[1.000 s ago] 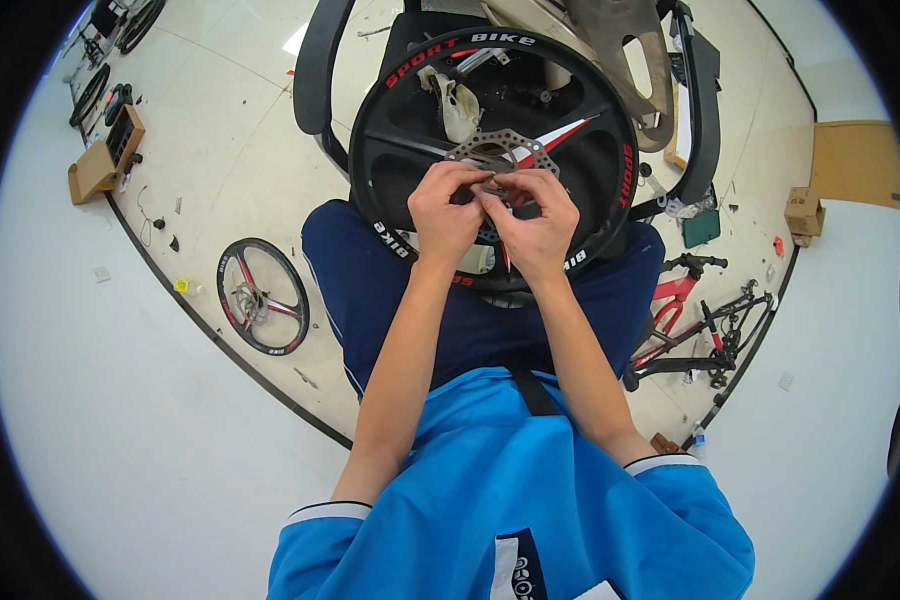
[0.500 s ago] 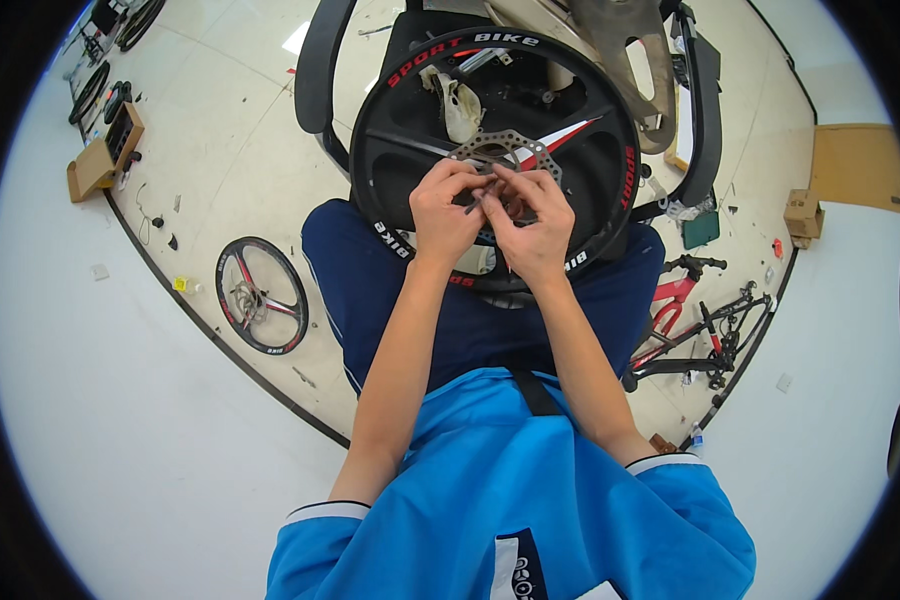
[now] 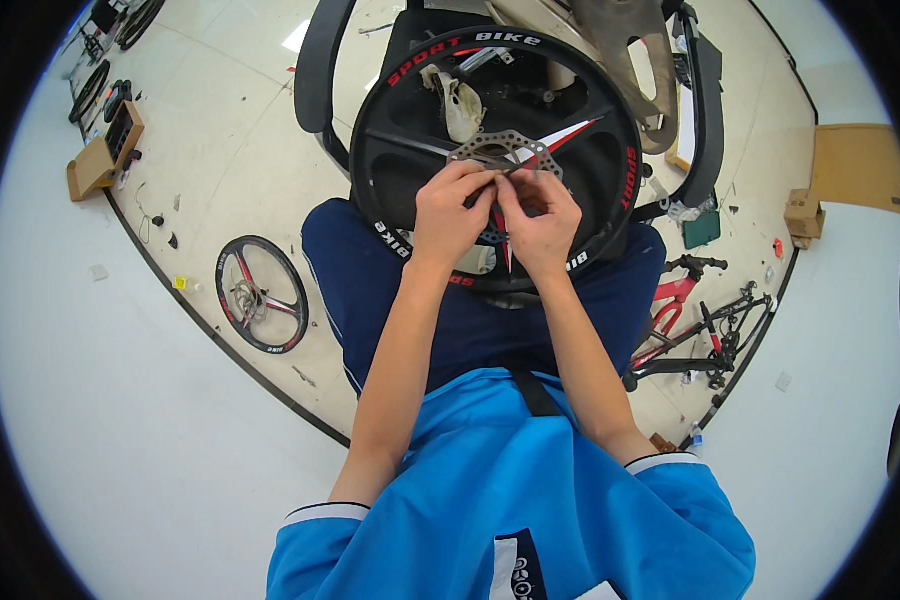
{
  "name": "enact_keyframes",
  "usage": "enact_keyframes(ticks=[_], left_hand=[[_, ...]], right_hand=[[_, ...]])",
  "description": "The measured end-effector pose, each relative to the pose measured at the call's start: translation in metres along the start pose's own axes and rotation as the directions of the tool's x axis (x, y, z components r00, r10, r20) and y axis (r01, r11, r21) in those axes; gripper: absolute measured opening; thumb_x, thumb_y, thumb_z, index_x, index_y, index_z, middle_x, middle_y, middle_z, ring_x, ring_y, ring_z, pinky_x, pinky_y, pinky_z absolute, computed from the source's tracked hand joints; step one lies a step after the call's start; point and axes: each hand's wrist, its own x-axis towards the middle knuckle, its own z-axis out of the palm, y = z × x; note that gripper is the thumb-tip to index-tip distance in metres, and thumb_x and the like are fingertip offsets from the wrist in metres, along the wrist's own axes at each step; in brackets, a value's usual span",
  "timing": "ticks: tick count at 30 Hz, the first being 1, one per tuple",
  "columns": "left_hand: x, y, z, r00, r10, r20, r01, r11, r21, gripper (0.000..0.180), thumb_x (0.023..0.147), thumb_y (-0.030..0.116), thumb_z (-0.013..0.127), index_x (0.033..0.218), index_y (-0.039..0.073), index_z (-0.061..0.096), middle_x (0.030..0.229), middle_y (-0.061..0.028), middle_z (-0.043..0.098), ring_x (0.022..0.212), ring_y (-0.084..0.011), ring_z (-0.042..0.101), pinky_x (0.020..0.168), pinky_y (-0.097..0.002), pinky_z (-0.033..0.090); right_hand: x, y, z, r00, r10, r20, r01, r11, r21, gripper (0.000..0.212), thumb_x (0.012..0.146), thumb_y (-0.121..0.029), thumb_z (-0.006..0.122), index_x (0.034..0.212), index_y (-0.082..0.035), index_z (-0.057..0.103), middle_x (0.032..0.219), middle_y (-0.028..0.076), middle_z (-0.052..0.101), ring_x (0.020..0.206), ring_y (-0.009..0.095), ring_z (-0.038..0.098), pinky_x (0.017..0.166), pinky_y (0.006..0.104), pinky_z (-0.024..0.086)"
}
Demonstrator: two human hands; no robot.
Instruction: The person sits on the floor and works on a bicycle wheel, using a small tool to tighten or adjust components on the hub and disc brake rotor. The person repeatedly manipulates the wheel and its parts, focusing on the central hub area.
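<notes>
A black three-spoke bicycle wheel (image 3: 622, 110) with red and white markings lies flat across my lap and the chair in front of me. At its hub sits a perforated metal brake disc (image 3: 498, 141). My left hand (image 3: 452, 215) and my right hand (image 3: 540, 220) meet over the hub, fingertips pinched together at the near edge of the disc. Whatever small part they hold between them is too small and covered to make out. A crumpled translucent plastic bag (image 3: 460, 108) rests inside the wheel, left of the disc.
A chair armrest (image 3: 320, 70) stands left of the wheel, another (image 3: 705, 120) right. Beyond is a bare metal bike frame (image 3: 625, 50). On the floor lie a second wheel (image 3: 261, 296), a red and black bicycle frame (image 3: 675, 310), a cardboard box (image 3: 105, 160) and a green item (image 3: 701, 230).
Both hands have shifted slightly and the fingertips have drawn closer together. My right hand has turned a little, uncovering more of the lower spoke. The wheel has stayed in place.
</notes>
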Motion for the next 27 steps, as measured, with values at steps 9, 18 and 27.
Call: enact_keyframes(ticks=[9, 18, 27], left_hand=[[0.003, 0.005, 0.001, 0.996, 0.034, 0.087, -0.041, 0.996, 0.082, 0.013, 0.084, 0.000, 0.075, 0.097, 0.001, 0.077, 0.092, -0.0112, 0.072, 0.081, -0.0277, 0.071, 0.075, -0.0346, 0.057], [0.010, 0.016, -0.003, 0.991, -0.061, 0.117, 0.043, 0.988, 0.145, 0.010, 0.087, 0.000, 0.073, 0.097, -0.001, 0.075, 0.089, -0.0110, 0.071, 0.070, -0.0217, 0.069, 0.066, -0.0295, 0.055], [0.014, 0.022, -0.008, 0.979, 0.009, 0.205, -0.061, 0.967, 0.248, 0.011, 0.086, -0.002, 0.072, 0.097, -0.002, 0.074, 0.089, -0.0138, 0.072, 0.074, -0.0260, 0.070, 0.068, -0.0326, 0.055]], right_hand=[[0.016, -0.002, -0.039, 0.951, 0.275, -0.143, -0.210, 0.912, 0.353, 0.011, 0.093, -0.004, 0.076, 0.100, 0.003, 0.069, 0.081, 0.004, 0.070, 0.064, 0.008, 0.065, 0.058, 0.0223, 0.052], [-0.005, 0.019, -0.139, 0.874, 0.403, -0.271, -0.308, 0.892, 0.331, 0.012, 0.094, -0.006, 0.074, 0.100, 0.003, 0.070, 0.076, 0.003, 0.065, 0.062, 0.009, 0.059, 0.056, 0.0227, 0.046], [-0.051, 0.048, -0.159, 0.823, 0.528, -0.207, -0.432, 0.820, 0.375, 0.012, 0.094, -0.007, 0.074, 0.099, 0.003, 0.071, 0.079, 0.002, 0.068, 0.062, 0.006, 0.058, 0.057, 0.0213, 0.046]])
